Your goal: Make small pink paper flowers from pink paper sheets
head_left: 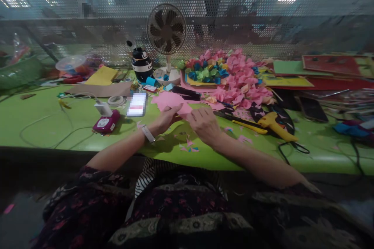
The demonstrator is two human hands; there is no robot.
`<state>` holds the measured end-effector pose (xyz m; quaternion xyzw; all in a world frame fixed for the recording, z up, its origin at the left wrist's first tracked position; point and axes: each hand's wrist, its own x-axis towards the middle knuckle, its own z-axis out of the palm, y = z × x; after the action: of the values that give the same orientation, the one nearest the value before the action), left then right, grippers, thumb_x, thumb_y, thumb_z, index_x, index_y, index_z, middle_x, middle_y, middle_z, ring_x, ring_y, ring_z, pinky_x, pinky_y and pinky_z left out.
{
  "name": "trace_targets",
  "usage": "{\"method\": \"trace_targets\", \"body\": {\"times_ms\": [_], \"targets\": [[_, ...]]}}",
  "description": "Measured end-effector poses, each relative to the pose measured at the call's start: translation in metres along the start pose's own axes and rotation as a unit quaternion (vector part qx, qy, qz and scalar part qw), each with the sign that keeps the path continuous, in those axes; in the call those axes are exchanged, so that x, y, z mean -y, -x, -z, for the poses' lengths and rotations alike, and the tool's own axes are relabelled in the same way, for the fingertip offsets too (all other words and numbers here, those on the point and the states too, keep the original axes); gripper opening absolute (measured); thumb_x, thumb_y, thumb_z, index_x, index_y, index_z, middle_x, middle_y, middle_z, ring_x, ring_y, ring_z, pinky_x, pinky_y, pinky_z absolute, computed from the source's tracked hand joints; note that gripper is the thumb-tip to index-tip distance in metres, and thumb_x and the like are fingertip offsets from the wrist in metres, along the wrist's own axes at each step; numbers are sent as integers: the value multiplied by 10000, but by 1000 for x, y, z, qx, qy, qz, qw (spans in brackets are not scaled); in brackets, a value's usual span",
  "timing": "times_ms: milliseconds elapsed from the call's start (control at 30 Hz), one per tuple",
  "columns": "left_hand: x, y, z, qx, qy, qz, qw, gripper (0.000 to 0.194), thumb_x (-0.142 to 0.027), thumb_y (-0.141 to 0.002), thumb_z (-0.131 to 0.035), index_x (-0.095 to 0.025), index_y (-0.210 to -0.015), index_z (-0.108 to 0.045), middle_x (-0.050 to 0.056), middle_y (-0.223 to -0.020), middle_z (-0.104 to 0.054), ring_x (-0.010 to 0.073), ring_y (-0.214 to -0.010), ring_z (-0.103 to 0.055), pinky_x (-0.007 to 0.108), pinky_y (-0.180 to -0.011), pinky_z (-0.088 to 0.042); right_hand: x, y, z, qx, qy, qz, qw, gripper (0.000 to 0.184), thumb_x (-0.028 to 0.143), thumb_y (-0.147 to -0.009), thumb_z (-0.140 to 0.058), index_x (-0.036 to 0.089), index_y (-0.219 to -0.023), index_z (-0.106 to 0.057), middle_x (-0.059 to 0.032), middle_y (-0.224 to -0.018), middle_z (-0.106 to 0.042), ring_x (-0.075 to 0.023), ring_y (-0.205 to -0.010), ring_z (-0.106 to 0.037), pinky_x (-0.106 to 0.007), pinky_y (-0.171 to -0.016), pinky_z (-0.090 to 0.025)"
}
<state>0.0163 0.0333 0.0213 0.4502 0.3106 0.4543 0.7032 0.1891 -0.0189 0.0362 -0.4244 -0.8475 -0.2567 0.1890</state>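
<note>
Both my hands grip a sheet of pink paper (168, 101) over the green table, its far edge pointing away from me. My left hand (168, 118), with a white band at the wrist, pinches the near edge. At the right corner my right hand (204, 123) has its fingers closed on the same paper. Small pink and blue paper scraps (189, 148) lie on the table just below my hands. A black stapler (187, 93) rests behind the paper. To the right is a big heap of pink paper flowers (238, 78), with blue, green and yellow ones beside it.
A yellow glue gun (276, 126) lies right, beside a yellow-and-black cutter (248, 122). A phone with a lit screen (136, 104) and a purple power adapter (106, 121) with cables are left. A fan (166, 29) and a black bottle (142, 66) stand behind. Coloured sheets (333, 64) are stacked back right.
</note>
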Motion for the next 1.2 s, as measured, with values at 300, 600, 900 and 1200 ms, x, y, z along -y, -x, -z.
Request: {"method": "trace_targets", "body": {"times_ms": [300, 600, 900, 1200], "targets": [[2, -15, 20, 24, -29, -24, 999, 274, -377, -770, -777, -139, -899, -733, 101, -945, -749, 192, -926, -696, 332, -875, -546, -33, -1, -23, -54, -409, -54, 909, 110, 350, -880, -682, 289, -946, -745, -63, -1234, -655, -242, -1181, -580, -477, -1036, -444], [2, -2, 9, 100, -15, 51, 994, 494, -604, -814, -662, -165, -1032, -720, 150, -1092, -750, 314, -1050, -700, 455, -895, -573, -24, -4, -26, -78, -447, -157, 877, 341, 532, -827, -709, 203, -913, -726, -129, -1342, -577, -294, -1273, -521, -485, -1075, -420], [2, 5, 6, 118, -24, -15, 993, 431, -352, -704, -858, -173, -1064, -702, 98, -1164, -724, 240, -1081, -680, 404, -1009, -517, -19, -2, -34, -76, -510, -220, 828, 417, 577, -797, -702, 202, -969, -645, -145, -1363, -539, -281, -1230, -546, -423, -954, -524], [10, 0, 7, 115, -95, -61, 987, 360, -388, -783, -795, -182, -1054, -676, 52, -939, -727, 165, -903, -665, 311, -831, -530, -26, -6, -40, -60, -614, -339, 711, 518, 661, -726, -691, 223, -979, -578, -57, -978, -655, -174, -826, -598, -325, -748, -515]]}}
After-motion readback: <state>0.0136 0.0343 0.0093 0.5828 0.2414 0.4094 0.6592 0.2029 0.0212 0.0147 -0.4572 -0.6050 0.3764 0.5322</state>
